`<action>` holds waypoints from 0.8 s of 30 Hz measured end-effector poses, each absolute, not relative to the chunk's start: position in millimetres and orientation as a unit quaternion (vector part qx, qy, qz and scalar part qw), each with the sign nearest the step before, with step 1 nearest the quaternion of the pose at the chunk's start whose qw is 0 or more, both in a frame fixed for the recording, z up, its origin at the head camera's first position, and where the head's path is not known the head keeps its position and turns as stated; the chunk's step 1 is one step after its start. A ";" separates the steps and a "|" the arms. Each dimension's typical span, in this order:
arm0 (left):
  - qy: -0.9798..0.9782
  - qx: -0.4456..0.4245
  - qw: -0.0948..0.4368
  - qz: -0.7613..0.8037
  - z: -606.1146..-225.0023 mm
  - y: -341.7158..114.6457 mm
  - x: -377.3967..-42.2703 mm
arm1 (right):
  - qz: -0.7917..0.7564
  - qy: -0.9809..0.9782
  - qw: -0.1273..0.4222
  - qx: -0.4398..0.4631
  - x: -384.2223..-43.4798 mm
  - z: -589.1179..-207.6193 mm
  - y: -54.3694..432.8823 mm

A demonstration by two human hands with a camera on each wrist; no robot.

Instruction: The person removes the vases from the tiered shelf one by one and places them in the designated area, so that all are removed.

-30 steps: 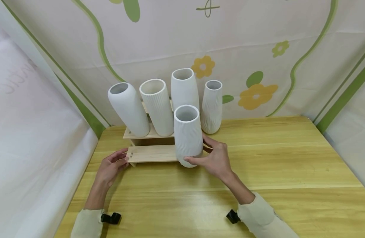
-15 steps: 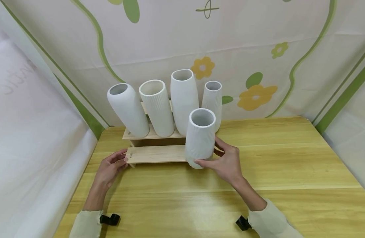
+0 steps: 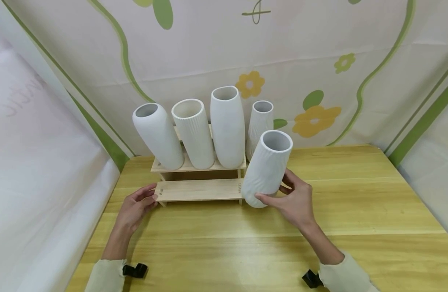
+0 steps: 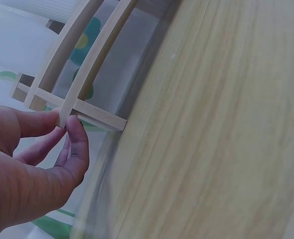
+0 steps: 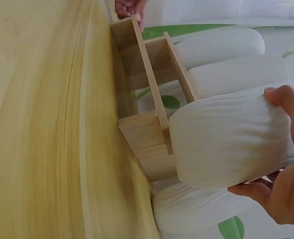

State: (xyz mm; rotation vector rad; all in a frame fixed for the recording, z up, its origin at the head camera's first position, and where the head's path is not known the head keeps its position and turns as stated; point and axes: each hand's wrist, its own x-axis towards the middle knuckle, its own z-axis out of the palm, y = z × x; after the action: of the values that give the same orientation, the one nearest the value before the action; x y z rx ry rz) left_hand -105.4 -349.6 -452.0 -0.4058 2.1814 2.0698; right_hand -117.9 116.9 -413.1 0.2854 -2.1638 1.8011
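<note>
My right hand (image 3: pixel 294 202) grips a white vase (image 3: pixel 265 172) with wavy relief, thumb on its front and fingers behind. The vase tilts with its mouth to the right, at the right end of the low front step of a wooden tiered stand (image 3: pixel 198 190). In the right wrist view the vase (image 5: pixel 231 139) is raised above the table. My left hand (image 3: pixel 134 209) holds the left end of that step; in the left wrist view, thumb and finger pinch the stand (image 4: pixel 97 55) at the board's corner.
On the stand's higher step are a smooth vase (image 3: pixel 158 138), a ribbed vase (image 3: pixel 194 138) and a taller vase (image 3: pixel 228 132). A slim textured vase (image 3: pixel 260 117) stands behind the held one, partly hidden. A floral cloth (image 3: pixel 194 48) hangs behind the wooden table (image 3: pixel 355 194).
My right hand has carried the vase rightward along the front step to its right end, and the vase has gone from nearly upright to tilted. My left hand stays on the stand.
</note>
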 end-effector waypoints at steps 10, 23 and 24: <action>0.715 -0.131 0.053 0.684 -452.4 -349.7 -105.8 | 0.619 -0.766 0.163 0.063 -118.5 -416.6 139.1; 0.711 -0.129 0.052 0.689 -453.7 -350.0 -106.7 | 0.603 -0.773 0.189 0.050 -126.6 -416.8 163.4; 0.710 -0.130 0.052 0.690 -453.7 -350.0 -106.8 | 0.599 -0.776 0.191 0.048 -128.1 -416.1 165.2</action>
State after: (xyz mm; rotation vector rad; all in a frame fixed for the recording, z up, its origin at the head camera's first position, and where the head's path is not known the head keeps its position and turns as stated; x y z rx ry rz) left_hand -106.8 -350.0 -453.7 -0.3941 2.1598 2.0998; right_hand -128.1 165.2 -416.1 0.1341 -2.1799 1.6842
